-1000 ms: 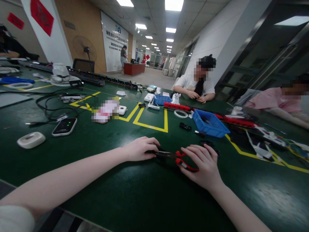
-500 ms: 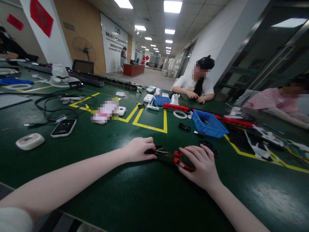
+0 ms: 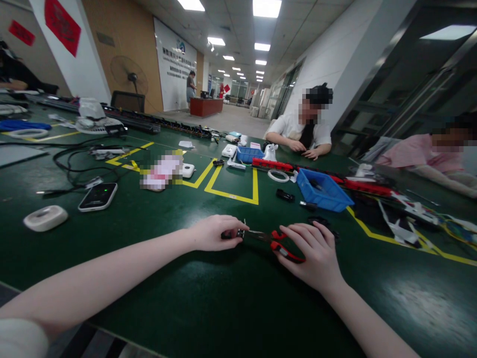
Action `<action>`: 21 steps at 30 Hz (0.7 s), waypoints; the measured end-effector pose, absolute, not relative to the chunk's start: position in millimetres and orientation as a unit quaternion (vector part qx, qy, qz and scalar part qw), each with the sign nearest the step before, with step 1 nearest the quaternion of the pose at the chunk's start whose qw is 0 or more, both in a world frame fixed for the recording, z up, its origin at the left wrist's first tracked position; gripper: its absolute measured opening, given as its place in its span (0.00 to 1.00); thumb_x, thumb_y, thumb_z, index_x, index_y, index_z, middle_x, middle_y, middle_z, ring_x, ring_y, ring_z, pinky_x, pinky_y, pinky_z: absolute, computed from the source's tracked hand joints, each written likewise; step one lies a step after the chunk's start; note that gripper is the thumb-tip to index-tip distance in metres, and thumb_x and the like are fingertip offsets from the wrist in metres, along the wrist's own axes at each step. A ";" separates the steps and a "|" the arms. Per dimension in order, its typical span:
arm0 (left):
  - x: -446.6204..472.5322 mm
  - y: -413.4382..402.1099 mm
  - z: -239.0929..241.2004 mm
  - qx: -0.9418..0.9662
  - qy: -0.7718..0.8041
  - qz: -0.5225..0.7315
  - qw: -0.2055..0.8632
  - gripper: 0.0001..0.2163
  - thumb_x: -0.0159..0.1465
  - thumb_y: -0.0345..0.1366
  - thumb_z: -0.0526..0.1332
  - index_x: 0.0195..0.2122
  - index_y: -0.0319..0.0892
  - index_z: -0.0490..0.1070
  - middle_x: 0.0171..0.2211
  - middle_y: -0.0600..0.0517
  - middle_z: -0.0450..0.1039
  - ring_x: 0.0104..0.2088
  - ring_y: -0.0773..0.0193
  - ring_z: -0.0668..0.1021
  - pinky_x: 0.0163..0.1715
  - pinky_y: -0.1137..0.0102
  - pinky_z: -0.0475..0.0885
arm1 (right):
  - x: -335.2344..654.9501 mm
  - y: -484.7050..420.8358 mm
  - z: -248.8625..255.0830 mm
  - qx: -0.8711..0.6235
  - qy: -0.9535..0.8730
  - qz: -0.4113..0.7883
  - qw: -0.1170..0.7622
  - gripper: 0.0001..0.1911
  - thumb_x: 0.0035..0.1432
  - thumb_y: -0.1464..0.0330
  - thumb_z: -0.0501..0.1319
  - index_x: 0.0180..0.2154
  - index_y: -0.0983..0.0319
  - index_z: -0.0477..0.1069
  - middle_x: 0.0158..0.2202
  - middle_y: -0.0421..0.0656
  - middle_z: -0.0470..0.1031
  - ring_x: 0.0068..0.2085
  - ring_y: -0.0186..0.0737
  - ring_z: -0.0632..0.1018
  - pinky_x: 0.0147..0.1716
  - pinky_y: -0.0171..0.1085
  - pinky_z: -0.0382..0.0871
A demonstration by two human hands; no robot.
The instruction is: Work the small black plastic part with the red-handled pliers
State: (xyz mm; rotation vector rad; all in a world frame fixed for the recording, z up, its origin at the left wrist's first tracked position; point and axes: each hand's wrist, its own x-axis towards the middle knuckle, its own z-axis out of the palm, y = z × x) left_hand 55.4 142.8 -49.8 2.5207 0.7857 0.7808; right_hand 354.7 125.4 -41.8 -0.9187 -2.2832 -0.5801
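Observation:
My left hand [image 3: 214, 232] rests on the green table [image 3: 208, 293] and pinches a small black part [image 3: 231, 234] between thumb and fingers. My right hand [image 3: 311, 253] is closed on the red handles of a pair of pliers [image 3: 276, 242]. The pliers lie low over the table, and their dark jaws meet the small part at my left fingertips. A thin metal pin sticks up where jaws and part meet.
A blue bin [image 3: 323, 189] stands behind my right hand, with small black parts [image 3: 285, 195] beside it. A phone [image 3: 98, 196] and a white oval case [image 3: 45, 218] lie at the left. Two people sit across the table. Cables and red strips lie farther back.
My left fingers have shifted on the small black part, which is now turned so a metal pin shows. My right hand and the pliers stay almost in place.

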 end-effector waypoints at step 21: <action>55.2 151.5 -57.3 0.917 0.256 0.220 0.214 0.12 0.65 0.33 0.61 0.49 0.43 0.72 0.57 0.46 0.67 0.53 0.59 0.76 0.53 0.66 0.72 | 361.9 130.4 -43.2 -0.365 -0.860 -0.215 0.284 0.23 0.56 0.61 0.63 0.53 0.58 0.70 0.45 0.46 0.78 0.47 0.50 0.77 0.56 0.54 0.60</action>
